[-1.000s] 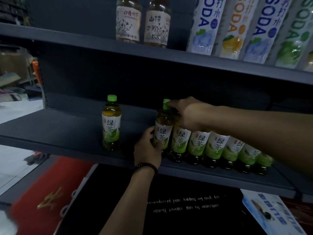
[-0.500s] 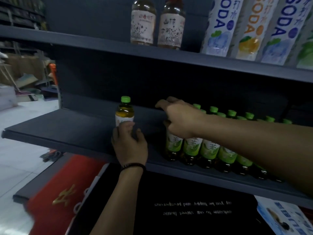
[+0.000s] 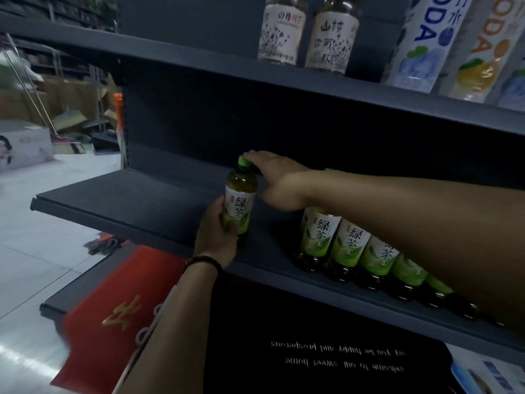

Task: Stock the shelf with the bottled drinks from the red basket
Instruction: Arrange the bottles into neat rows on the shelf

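Standing green-capped tea bottle [image 3: 239, 203], white-labelled

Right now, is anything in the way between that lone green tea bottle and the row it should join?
Nothing visible: bare shelf lies between the held bottle and the row.

Left of the held green tea bottle [image 3: 240, 206] your shelf [image 3: 119, 203] lies bare to its end, while just right the bottle row [image 3: 349, 245] and your right forearm [image 3: 412, 223] block passage.
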Demonstrator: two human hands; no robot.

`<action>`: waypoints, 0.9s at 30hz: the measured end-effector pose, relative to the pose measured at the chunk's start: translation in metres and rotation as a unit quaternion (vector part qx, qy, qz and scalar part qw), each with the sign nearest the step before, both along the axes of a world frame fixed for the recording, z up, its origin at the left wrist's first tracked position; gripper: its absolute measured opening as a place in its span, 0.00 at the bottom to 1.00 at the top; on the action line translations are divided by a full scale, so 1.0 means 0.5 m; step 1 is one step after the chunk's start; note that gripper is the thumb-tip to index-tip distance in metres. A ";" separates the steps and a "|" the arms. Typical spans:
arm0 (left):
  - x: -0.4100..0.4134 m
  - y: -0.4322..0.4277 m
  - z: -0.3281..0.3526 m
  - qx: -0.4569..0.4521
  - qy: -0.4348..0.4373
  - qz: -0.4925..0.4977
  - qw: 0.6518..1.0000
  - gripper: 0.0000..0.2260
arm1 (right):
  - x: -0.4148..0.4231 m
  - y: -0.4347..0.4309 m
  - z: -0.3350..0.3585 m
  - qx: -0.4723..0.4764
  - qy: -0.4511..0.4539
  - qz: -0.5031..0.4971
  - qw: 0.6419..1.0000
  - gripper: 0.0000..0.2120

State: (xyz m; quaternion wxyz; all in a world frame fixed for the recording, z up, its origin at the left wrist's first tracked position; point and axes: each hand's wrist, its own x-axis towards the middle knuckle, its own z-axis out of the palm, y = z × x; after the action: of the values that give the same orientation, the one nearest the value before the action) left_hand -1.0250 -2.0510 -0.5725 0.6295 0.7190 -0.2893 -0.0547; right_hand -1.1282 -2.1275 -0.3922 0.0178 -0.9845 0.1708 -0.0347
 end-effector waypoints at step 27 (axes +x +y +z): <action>-0.131 -0.110 -0.020 0.018 -0.042 -0.052 0.998 0.24 | -0.160 -0.086 0.035 -0.079 0.057 -0.066 0.993 0.33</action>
State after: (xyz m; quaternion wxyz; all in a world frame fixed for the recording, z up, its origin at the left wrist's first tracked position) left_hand -1.0907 -2.1061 -0.5825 0.6003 0.7157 -0.3513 -0.0627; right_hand -1.2082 -2.1707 -0.3747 -0.0724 -0.9697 0.2332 0.0066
